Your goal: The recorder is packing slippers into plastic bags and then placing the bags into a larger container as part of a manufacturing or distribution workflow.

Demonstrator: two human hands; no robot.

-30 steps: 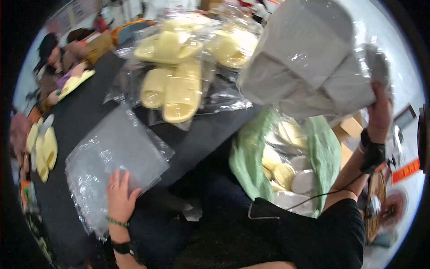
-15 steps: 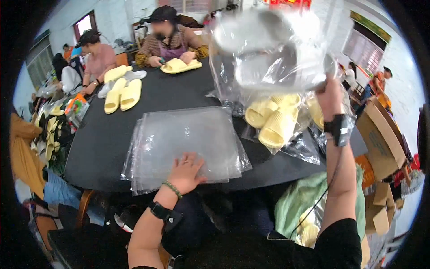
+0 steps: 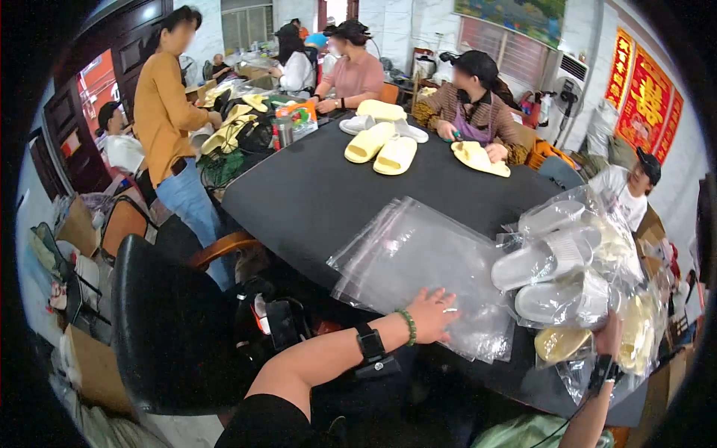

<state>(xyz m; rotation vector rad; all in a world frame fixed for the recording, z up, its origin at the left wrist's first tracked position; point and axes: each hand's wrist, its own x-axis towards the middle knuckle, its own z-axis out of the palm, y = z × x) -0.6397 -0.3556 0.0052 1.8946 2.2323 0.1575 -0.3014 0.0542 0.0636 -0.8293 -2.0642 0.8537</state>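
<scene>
My left hand (image 3: 433, 315) rests with fingers spread on a stack of clear plastic bags (image 3: 418, 250) on the black table (image 3: 299, 187). At the right, my right hand (image 3: 610, 334) grips the near edge of a clear bag with a pair of grey slippers (image 3: 564, 299); its fingertips are partly hidden. That bag lies against a heap of other bagged slippers. Another bagged grey slipper (image 3: 551, 217) sits behind it, and bagged pale-yellow slippers (image 3: 637, 332) are beside and below it.
Loose yellow slippers (image 3: 394, 154) and grey ones stand on the table's far side. Across the table, a person (image 3: 478, 112) handles a yellow slipper (image 3: 480, 158). A black chair (image 3: 172, 328) stands at my left, and a person in orange (image 3: 168, 89) is behind it.
My right hand has brought the bagged grey slippers down from the air onto the heap at the right. The view has swung left. My left hand stays on the clear bags.
</scene>
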